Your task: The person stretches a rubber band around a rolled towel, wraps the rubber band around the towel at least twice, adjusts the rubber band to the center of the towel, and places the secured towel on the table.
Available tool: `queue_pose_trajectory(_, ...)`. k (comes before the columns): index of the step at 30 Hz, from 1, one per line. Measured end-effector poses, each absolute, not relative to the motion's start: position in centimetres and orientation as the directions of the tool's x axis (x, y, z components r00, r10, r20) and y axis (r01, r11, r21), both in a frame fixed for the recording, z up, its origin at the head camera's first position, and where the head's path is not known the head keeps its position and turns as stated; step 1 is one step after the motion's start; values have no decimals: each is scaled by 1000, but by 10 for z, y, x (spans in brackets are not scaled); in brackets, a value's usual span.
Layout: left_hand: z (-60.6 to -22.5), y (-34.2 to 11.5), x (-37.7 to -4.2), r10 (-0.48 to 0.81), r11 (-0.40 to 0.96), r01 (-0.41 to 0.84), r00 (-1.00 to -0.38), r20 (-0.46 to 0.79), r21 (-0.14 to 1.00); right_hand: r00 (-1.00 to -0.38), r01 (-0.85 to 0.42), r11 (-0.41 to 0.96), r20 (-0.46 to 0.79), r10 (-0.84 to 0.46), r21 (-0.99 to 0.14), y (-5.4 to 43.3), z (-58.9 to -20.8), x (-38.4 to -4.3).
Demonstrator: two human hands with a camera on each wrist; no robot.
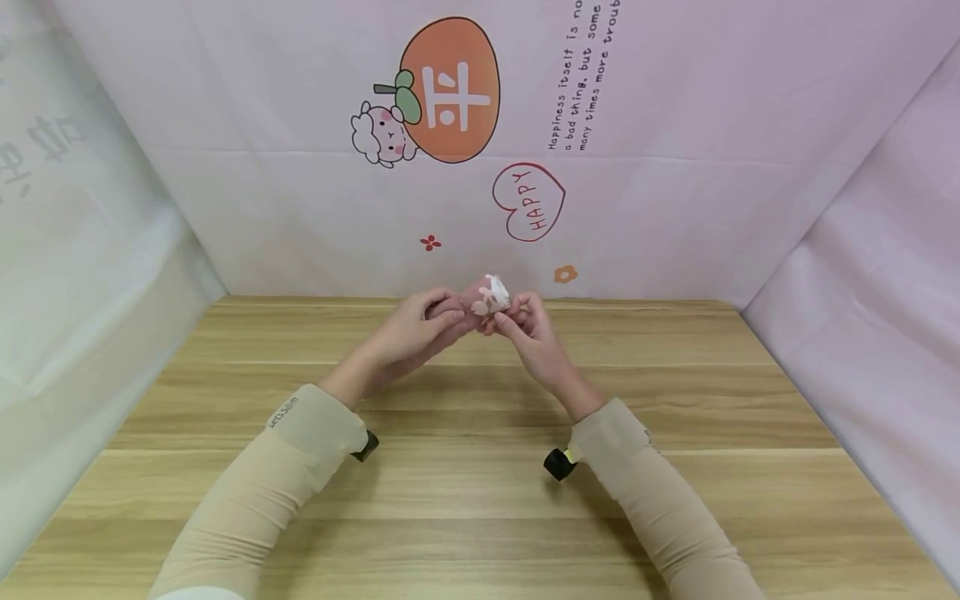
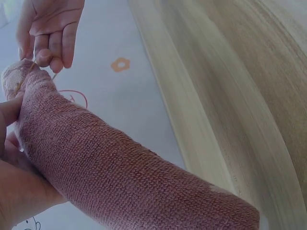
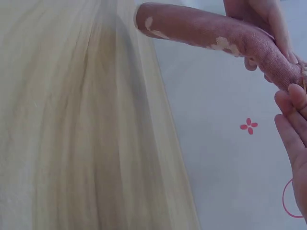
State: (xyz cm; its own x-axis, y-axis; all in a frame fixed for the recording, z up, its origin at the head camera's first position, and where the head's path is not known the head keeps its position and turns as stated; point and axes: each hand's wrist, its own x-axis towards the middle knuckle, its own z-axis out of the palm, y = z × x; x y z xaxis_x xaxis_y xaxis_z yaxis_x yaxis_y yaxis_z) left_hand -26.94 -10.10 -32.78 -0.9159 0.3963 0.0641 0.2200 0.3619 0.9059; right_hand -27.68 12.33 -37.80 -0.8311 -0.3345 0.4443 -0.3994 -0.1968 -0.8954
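A pink terry towel [image 1: 486,293], rolled into a long cylinder with pale patches, is held above the back part of the table. My left hand [image 1: 411,332] grips the roll near its far end, thumb on one side, as the left wrist view shows along the towel's body [image 2: 124,167]. Around that end runs a thin yellowish rubber band [image 2: 31,66]. Fingers of my right hand [image 1: 538,343] are curled at the band and pinch it beside the towel's tip. In the right wrist view, part of the right hand [image 3: 298,143] is cut off by the frame edge.
Beneath both arms lies a wood-grain table [image 1: 465,483]. A white printed cloth [image 1: 300,208] stands behind its back edge, and more white cloth [image 1: 885,225] rises at the sides. Black wrist cameras [image 1: 558,464] hang under both sleeves.
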Motion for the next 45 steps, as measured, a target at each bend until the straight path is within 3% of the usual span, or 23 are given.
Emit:
queue_pose_trajectory(12, -326, -101, -272, 363, 388, 223, -929, 74, 894, -815, -499, 20, 461, -351, -866, 125, -377, -279)
queue_pose_trajectory(23, -328, -101, -272, 341, 425, 239, -936, 91, 873, -825, -554, 334, 448, -344, -763, 125, -376, -279)
queue_pose_trajectory(30, -330, -99, -272, 324, 424, 237, -941, 97, 874, -824, -559, 363, 448, -348, -746, 130, -373, -274)
queue_pose_trajectory(45, -331, -96, -274, 255, 328, 111, -967, 25, 938, -832, -544, 371, 427, -354, -753, 143, -371, -274)
